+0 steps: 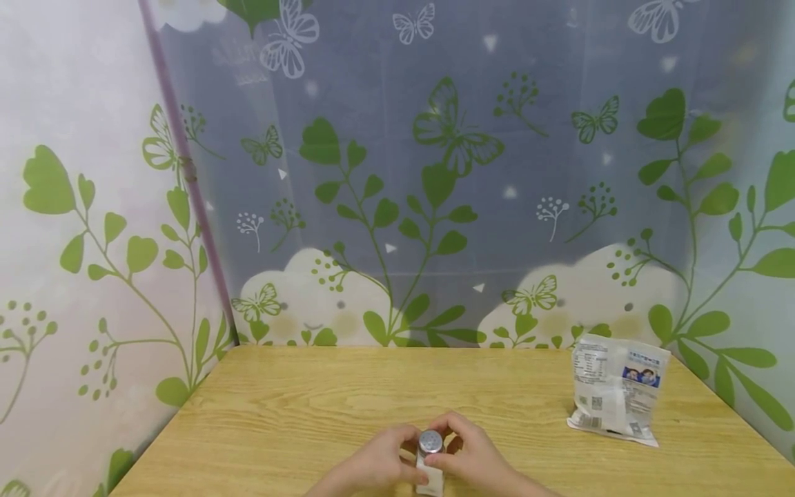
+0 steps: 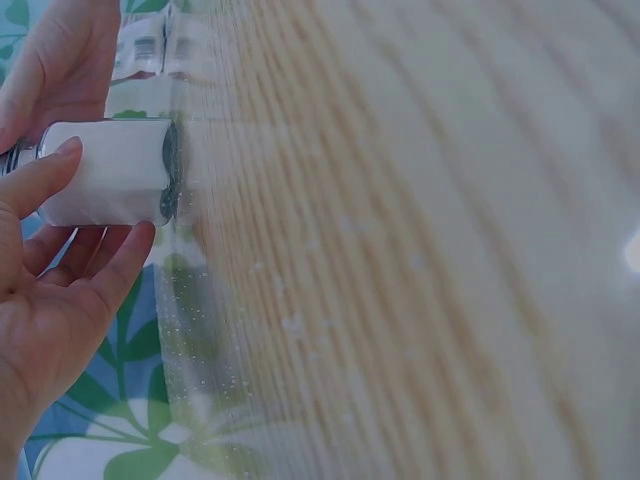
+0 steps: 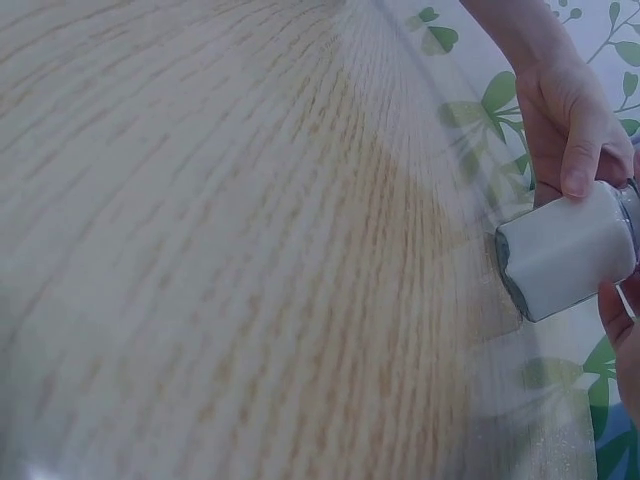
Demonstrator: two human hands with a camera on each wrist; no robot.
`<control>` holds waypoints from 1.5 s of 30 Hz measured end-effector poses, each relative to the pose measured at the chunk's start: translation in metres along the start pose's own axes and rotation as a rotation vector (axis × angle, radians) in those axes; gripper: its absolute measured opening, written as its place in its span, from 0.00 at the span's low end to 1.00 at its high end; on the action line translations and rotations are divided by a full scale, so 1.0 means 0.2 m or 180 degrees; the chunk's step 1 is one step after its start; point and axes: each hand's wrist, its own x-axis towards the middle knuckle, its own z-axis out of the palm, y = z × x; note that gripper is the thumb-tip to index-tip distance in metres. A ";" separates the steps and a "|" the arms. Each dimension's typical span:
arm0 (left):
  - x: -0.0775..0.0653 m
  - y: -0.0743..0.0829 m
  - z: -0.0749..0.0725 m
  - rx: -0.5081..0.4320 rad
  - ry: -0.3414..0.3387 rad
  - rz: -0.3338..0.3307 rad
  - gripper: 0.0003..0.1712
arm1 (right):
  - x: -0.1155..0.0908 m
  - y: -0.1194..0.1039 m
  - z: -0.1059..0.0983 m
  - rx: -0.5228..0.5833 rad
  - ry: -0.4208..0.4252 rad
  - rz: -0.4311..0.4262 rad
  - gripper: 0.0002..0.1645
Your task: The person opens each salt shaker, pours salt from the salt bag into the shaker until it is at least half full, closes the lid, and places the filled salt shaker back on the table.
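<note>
A small glass shaker (image 1: 430, 480) full of white grains stands at the near middle of the table, its silver lid (image 1: 431, 441) pierced with holes. My left hand (image 1: 380, 461) holds the glass body from the left, thumb (image 2: 52, 172) on one side and fingers round the other. From the right, my right hand (image 1: 477, 455) grips round the lid end, thumb in front and forefinger behind. In the right wrist view the white-filled glass (image 3: 565, 255) lies between both hands, its lid partly cut off by the frame edge.
A white printed bag (image 1: 615, 390) stands at the right of the wooden table (image 1: 298, 400). Tiny white specks (image 2: 292, 325) dot the tabletop near the shaker. Patterned curtains (image 1: 385, 207) with leaves and butterflies close off the back and both sides.
</note>
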 end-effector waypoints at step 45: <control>-0.01 -0.01 0.01 -0.0018 0.0038 -0.0061 0.21 | 0.00 0.00 -0.02 0.0319 -0.0203 0.0253 0.24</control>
